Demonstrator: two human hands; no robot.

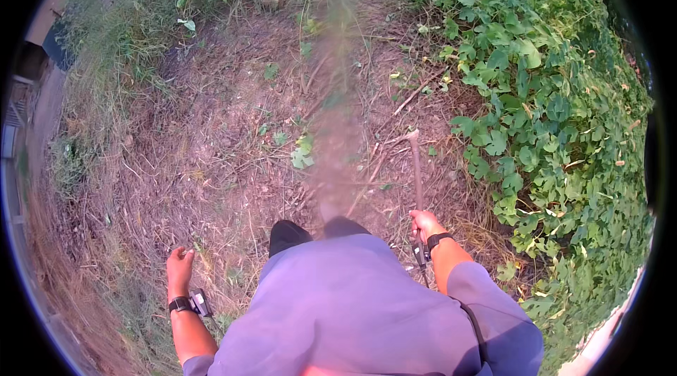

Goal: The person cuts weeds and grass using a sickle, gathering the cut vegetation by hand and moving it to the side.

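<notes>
My right hand [425,223] is closed round the lower end of a sickle's [417,171] brown wooden handle. The handle points away from me over the dry ground. At its far end a narrow piece juts to the left, hard to make out against the stalks. To the left, my left hand [180,269] hangs over dry grass, holding nothing, with its fingers loosely bent and apart. Both wrists carry black straps with small devices. Dark shoe tips [288,235] show beyond my shirt.
Cut stalks and dry litter [233,129] cover the ground ahead. Dense green leafy vines [536,108] bank up along the right. Tall grass [141,38] stands at the far left, and paving with walls [21,115] lies beyond. A blurred upright stem [337,94] crosses the middle.
</notes>
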